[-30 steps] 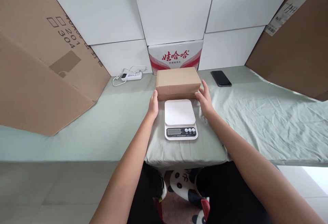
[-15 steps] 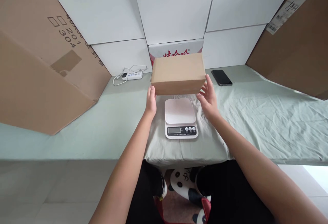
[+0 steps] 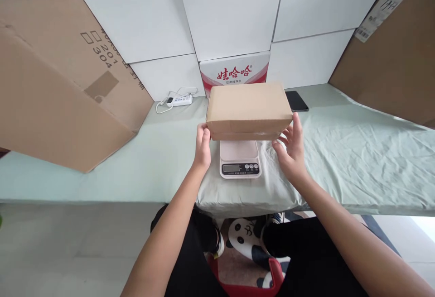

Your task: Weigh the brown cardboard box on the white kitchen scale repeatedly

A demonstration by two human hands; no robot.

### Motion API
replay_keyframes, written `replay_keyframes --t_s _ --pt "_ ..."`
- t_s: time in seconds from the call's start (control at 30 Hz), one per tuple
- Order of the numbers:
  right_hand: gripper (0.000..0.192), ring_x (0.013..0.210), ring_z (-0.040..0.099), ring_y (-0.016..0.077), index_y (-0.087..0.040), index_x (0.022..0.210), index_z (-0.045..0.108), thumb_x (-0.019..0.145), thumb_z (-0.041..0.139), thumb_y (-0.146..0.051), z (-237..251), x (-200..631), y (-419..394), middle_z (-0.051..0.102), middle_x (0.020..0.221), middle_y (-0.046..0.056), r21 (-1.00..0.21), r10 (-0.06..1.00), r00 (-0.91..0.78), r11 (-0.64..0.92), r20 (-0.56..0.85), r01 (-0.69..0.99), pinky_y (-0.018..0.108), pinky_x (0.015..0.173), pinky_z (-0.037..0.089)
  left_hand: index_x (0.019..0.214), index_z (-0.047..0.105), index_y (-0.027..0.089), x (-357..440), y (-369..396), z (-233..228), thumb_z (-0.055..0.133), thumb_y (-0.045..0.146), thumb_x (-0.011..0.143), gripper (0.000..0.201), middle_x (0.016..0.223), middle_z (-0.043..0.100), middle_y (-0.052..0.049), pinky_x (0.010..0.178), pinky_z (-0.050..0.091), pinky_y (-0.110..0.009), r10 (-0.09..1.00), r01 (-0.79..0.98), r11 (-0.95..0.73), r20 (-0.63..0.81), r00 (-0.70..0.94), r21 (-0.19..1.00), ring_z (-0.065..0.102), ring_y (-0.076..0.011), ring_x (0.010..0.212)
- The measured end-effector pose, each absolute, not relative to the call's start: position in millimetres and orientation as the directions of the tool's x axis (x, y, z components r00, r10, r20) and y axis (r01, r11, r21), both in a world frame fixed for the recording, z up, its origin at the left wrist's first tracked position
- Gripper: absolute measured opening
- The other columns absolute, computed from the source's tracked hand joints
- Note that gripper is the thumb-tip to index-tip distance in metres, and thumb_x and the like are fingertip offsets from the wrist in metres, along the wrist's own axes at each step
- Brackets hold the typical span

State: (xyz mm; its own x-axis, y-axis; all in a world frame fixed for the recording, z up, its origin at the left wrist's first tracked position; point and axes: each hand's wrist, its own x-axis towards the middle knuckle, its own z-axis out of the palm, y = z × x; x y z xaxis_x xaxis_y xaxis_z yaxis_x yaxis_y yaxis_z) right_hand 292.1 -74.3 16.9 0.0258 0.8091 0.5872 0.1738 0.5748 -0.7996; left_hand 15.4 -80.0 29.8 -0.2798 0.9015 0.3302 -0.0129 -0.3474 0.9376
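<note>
A brown cardboard box (image 3: 249, 107) is held up between my two hands, over the back part of a white digital kitchen scale (image 3: 239, 154). My left hand (image 3: 203, 145) grips the box at its near left corner. At the near right corner, my right hand (image 3: 288, 147) holds the box with fingers curled against its side and underside. The scale's front panel with its display and buttons shows below the box, while the rear of its plate is hidden.
Behind stand white panels (image 3: 234, 21) and a white carton with red lettering (image 3: 234, 70). A white power strip with cable (image 3: 180, 100) lies back left, and a black phone (image 3: 297, 101) back right, partly covered by the box. Large cardboard sheets flank the cloth-covered table (image 3: 163, 165).
The box has come nearer to me and shifted slightly right, now covering the back of the scale's plate and part of the phone. Both hands moved with it. The camera view has tilted slightly.
</note>
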Motion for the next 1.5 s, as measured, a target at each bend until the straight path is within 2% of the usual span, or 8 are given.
replay_keyframes --t_s 0.17,0.3,0.53,0.63,0.83,0.97,1.23,1.5 --pt "0.076 0.157 0.055 0.0379 -0.056 0.172 0.032 0.104 0.064 -0.059 25 283 -95 0.047 0.179 0.002 -0.821 0.824 0.066 0.548 0.563 0.161 0.073 0.128 0.049 0.123 0.062 0.029 23 -113 15 0.055 0.086 0.098 0.062 0.127 0.069 -0.009 0.109 0.054 -0.041 0.893 -0.033 -0.333 0.304 -0.331 0.942 0.067 -0.0279 0.123" --pt "0.073 0.156 0.056 0.0369 -0.054 0.172 0.032 0.106 0.062 -0.058 21 273 -110 0.049 0.177 0.003 -0.835 0.834 0.098 0.523 0.542 0.168 0.074 0.129 0.047 0.126 0.061 0.029 18 -133 6 0.053 0.086 0.099 0.063 0.132 0.069 -0.011 0.110 0.053 -0.042 0.896 -0.041 -0.333 0.303 -0.324 0.942 0.066 -0.0290 0.127" --pt "0.071 0.157 0.056 0.0379 -0.054 0.170 0.035 0.106 0.063 -0.061 11 268 -108 0.049 0.176 0.004 -0.852 0.858 0.021 0.506 0.513 0.133 0.071 0.126 0.051 0.124 0.061 0.031 10 -131 2 0.049 0.085 0.100 0.061 0.131 0.070 -0.010 0.103 0.054 -0.043 0.891 -0.027 -0.271 0.240 -0.385 0.962 0.067 -0.0303 0.124" --pt "0.067 0.156 0.057 0.0365 -0.058 0.168 0.037 0.106 0.063 -0.060 9 269 -108 0.052 0.172 0.003 -0.866 0.872 0.020 0.482 0.488 0.133 0.069 0.124 0.054 0.124 0.063 0.032 10 -131 2 0.047 0.085 0.101 0.060 0.132 0.070 -0.011 0.104 0.054 -0.045 0.885 -0.011 -0.256 0.230 -0.405 0.967 0.066 -0.0315 0.127" --pt "0.065 0.150 0.062 0.0343 -0.055 0.167 0.039 0.107 0.063 -0.056 8 274 -115 0.063 0.160 0.005 -0.863 0.871 0.021 0.483 0.491 0.150 0.064 0.119 0.059 0.120 0.065 0.030 13 -134 4 0.050 0.088 0.099 0.064 0.132 0.070 -0.011 0.110 0.055 -0.048 0.889 -0.040 -0.242 0.205 -0.410 0.969 0.066 -0.0333 0.129" --pt "0.064 0.151 0.061 0.0346 -0.054 0.166 0.040 0.107 0.063 -0.057 9 277 -117 0.062 0.161 0.005 -0.875 0.884 0.023 0.457 0.466 0.157 0.065 0.120 0.059 0.119 0.065 0.029 16 -134 5 0.052 0.088 0.098 0.064 0.131 0.071 -0.011 0.114 0.055 -0.050 0.889 -0.053 -0.231 0.189 -0.416 0.971 0.066 -0.0340 0.132" --pt "0.066 0.152 0.059 0.0357 -0.052 0.165 0.040 0.105 0.064 -0.063 9 277 -114 0.060 0.162 0.007 -0.885 0.893 0.024 0.440 0.448 0.152 0.066 0.120 0.056 0.125 0.065 0.029 18 -131 7 0.050 0.084 0.101 0.062 0.134 0.072 -0.012 0.111 0.055 -0.048 0.877 -0.067 -0.234 0.181 -0.445 0.970 0.067 -0.0325 0.132" --pt "0.062 0.151 0.060 0.0348 -0.049 0.163 0.043 0.105 0.062 -0.061 12 275 -116 0.059 0.163 0.007 -0.897 0.905 0.022 0.417 0.425 0.143 0.064 0.121 0.054 0.127 0.068 0.026 21 -129 6 0.055 0.086 0.097 0.068 0.138 0.073 -0.016 0.113 0.056 -0.052 0.870 -0.083 -0.240 0.176 -0.460 0.967 0.068 -0.0353 0.135"
